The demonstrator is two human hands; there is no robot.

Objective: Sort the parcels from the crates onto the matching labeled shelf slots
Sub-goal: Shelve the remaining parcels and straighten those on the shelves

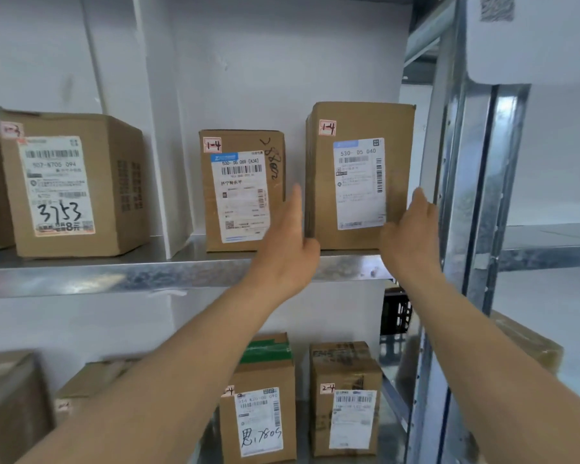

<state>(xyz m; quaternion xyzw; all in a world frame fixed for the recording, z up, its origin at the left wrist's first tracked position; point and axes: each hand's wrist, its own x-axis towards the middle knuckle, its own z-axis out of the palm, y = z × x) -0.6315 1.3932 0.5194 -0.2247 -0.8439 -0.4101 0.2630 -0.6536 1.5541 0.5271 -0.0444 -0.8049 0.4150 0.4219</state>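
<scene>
Fingers of the right hand lie straight and together, flat against the lower right front corner of a tall brown cardboard parcel with a white shipping label and a small red-bordered "1-4" tag. The fingers of the left hand are also straight, the forefinger pointing up along the parcel's left edge and the thumb touching its lower left side; whether the remaining fingers reach behind that edge cannot be told. Both hands thus flank the parcel, which stands upright at centre right of the frame on the upper galvanised steel shelf, close to the grey metal upright post.

Just left of it, apart by a narrow gap, stands a shorter brown cardboard box also tagged "1-4", with black handwriting on its front. Beyond a thin white divider panel, at the left of the frame, sits a wider brown carton whose label bears the handwritten "3753".

On the lower shelf, at bottom centre, two brown boxes tagged "2-4" stand side by side, the left one topped with green tape. A black plastic crate shows partly behind the right forearm.
</scene>
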